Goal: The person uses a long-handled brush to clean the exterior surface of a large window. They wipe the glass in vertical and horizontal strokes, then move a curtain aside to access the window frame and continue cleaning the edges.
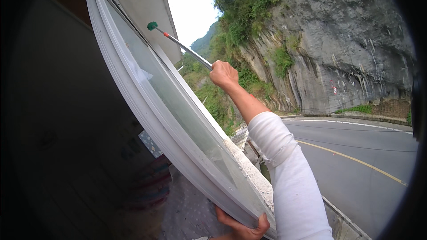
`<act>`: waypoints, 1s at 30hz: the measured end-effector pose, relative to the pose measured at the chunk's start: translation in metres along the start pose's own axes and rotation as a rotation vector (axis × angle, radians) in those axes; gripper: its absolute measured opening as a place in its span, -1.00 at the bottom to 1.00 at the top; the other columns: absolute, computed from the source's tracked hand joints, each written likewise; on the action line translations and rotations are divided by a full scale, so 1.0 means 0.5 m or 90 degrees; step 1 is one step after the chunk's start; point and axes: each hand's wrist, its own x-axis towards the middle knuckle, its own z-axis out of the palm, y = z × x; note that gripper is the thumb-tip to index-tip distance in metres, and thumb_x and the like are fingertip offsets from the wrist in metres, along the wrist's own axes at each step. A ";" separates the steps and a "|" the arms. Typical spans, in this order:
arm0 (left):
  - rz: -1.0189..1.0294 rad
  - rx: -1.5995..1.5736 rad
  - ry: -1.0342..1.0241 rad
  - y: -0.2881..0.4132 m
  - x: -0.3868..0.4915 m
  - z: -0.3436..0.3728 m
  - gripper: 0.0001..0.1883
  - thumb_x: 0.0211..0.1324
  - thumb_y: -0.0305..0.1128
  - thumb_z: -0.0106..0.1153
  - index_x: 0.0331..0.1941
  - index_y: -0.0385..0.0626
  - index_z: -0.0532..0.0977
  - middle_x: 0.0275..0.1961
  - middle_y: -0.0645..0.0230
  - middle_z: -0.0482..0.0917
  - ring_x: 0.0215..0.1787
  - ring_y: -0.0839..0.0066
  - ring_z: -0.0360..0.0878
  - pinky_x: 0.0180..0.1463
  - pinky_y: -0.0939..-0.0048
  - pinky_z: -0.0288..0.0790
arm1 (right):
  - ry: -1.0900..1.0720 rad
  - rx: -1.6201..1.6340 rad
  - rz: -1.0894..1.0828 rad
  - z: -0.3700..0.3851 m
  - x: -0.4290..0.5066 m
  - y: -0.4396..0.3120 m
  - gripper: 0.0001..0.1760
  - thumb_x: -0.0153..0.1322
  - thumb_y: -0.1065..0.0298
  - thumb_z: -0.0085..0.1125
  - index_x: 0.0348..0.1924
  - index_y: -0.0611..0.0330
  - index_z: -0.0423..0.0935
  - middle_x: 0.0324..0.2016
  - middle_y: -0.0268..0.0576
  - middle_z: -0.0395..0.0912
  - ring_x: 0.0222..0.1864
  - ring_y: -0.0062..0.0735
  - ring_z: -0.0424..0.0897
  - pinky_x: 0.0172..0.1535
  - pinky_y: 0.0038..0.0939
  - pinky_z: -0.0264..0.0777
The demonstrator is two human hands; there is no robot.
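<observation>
My right hand point(224, 74) is stretched outside, its fist closed around a metal pole point(190, 51). A red collar sits near the pole's far end, just before a round green brush head point(152, 26). That head shows against the pale overhang, close to the window's outer edge; whether it touches anything I cannot tell. Down at the bottom, my left hand point(245, 228) grips the white window frame point(140, 96), thumb on one side and fingers on the other. Pale glass panes point(173, 103) fill the frame, which looks bowed by the lens.
A pale concrete overhang point(140, 0) juts above the window, and a rough sill point(248, 166) runs along its outside. Beyond lie a paved road point(350, 153) with a yellow line and a rock cliff point(333, 40). Indoors, spotted fabric point(186, 206) lies in shadow.
</observation>
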 end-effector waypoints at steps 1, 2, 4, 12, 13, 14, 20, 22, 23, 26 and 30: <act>0.001 0.008 0.005 0.002 -0.002 0.001 0.05 -0.05 -0.20 0.15 0.27 -0.45 -0.37 0.26 -0.28 -0.14 0.31 -0.06 -0.04 0.30 -0.02 -0.04 | 0.003 -0.008 -0.007 0.012 0.012 -0.008 -0.78 0.28 0.31 0.10 -0.27 0.10 0.65 -0.25 -0.02 0.63 -0.14 -0.09 0.62 -0.13 -0.24 0.49; 0.002 0.012 0.005 0.005 -0.004 0.003 0.05 -0.04 -0.20 0.15 0.27 -0.45 -0.37 0.26 -0.29 -0.13 0.30 -0.06 -0.03 0.30 -0.02 -0.04 | 0.005 0.000 -0.016 0.022 0.021 -0.011 -0.79 0.28 0.37 0.08 -0.29 0.11 0.65 -0.26 -0.03 0.63 -0.16 -0.11 0.63 -0.17 -0.25 0.52; 0.004 0.022 0.009 0.005 -0.006 0.005 0.04 -0.04 -0.20 0.15 0.27 -0.46 -0.37 0.26 -0.29 -0.11 0.29 -0.07 -0.02 0.30 -0.02 -0.03 | 0.034 -0.017 -0.031 0.058 0.052 -0.014 -0.79 0.25 0.38 0.06 -0.32 0.09 0.65 -0.30 0.00 0.63 -0.21 -0.05 0.63 -0.19 -0.20 0.51; -0.001 0.044 0.005 0.017 0.008 0.004 0.03 -0.02 -0.19 0.14 0.27 -0.48 -0.35 0.24 -0.30 -0.06 0.26 -0.09 0.04 0.28 -0.02 0.00 | 0.071 -0.086 -0.112 0.148 0.129 -0.075 -0.81 0.28 0.42 0.06 -0.35 0.11 0.67 -0.29 -0.07 0.65 -0.20 -0.14 0.65 -0.21 -0.28 0.55; 0.000 0.046 0.002 0.012 0.010 0.007 0.03 -0.01 -0.19 0.14 0.27 -0.48 -0.35 0.24 -0.30 -0.05 0.26 -0.09 0.05 0.28 -0.02 0.00 | 0.066 -0.062 -0.094 0.152 0.130 -0.087 -0.81 0.29 0.42 0.05 -0.34 0.12 0.67 -0.28 -0.07 0.64 -0.20 -0.13 0.65 -0.20 -0.28 0.55; 0.000 0.046 -0.001 0.013 0.010 0.007 0.02 -0.01 -0.19 0.14 0.27 -0.48 -0.35 0.24 -0.30 -0.04 0.25 -0.10 0.05 0.28 -0.02 0.01 | 0.061 -0.038 -0.076 0.154 0.131 -0.097 -0.80 0.30 0.41 0.05 -0.33 0.12 0.66 -0.28 -0.06 0.64 -0.19 -0.13 0.65 -0.19 -0.29 0.55; 0.014 0.047 0.006 0.014 0.010 0.008 0.01 0.01 -0.19 0.13 0.27 -0.50 -0.33 0.23 -0.31 0.00 0.23 -0.11 0.10 0.27 -0.01 0.03 | 0.047 0.073 -0.029 0.140 0.163 -0.119 -0.75 0.31 0.35 0.01 -0.25 0.12 0.65 -0.20 0.01 0.61 -0.10 -0.06 0.60 -0.11 -0.24 0.52; 0.017 0.049 0.008 0.004 0.013 0.007 0.01 0.01 -0.19 0.13 0.27 -0.50 -0.33 0.22 -0.31 0.02 0.22 -0.12 0.11 0.27 -0.01 0.04 | 0.021 0.080 -0.016 0.115 0.154 -0.100 -0.74 0.30 0.34 -0.01 -0.25 0.10 0.65 -0.20 0.01 0.61 -0.11 -0.08 0.61 -0.11 -0.23 0.51; 0.015 0.049 0.008 0.003 0.013 0.006 0.01 0.02 -0.19 0.13 0.27 -0.50 -0.33 0.22 -0.32 0.02 0.22 -0.12 0.12 0.26 -0.01 0.04 | 0.009 0.084 -0.010 0.099 0.150 -0.088 -0.73 0.30 0.33 -0.01 -0.25 0.09 0.65 -0.20 0.00 0.61 -0.12 -0.09 0.62 -0.10 -0.23 0.50; 0.020 0.050 0.012 -0.001 0.008 0.006 0.00 0.02 -0.19 0.12 0.27 -0.51 -0.32 0.21 -0.32 0.04 0.21 -0.13 0.14 0.26 -0.01 0.06 | -0.075 0.181 0.042 0.078 0.123 -0.011 -0.76 0.28 0.31 -0.01 -0.33 0.15 0.63 -0.35 -0.02 0.62 -0.32 -0.16 0.63 -0.23 -0.25 0.47; 0.056 0.061 0.022 -0.006 -0.010 0.006 -0.01 0.04 -0.18 0.12 0.27 -0.52 -0.31 0.21 -0.33 0.07 0.19 -0.14 0.17 0.25 -0.01 0.07 | -0.128 0.333 0.081 0.028 0.012 0.074 -0.69 0.32 0.20 0.11 -0.57 0.28 0.49 -0.69 -0.13 0.47 -0.67 -0.38 0.46 -0.55 -0.31 0.32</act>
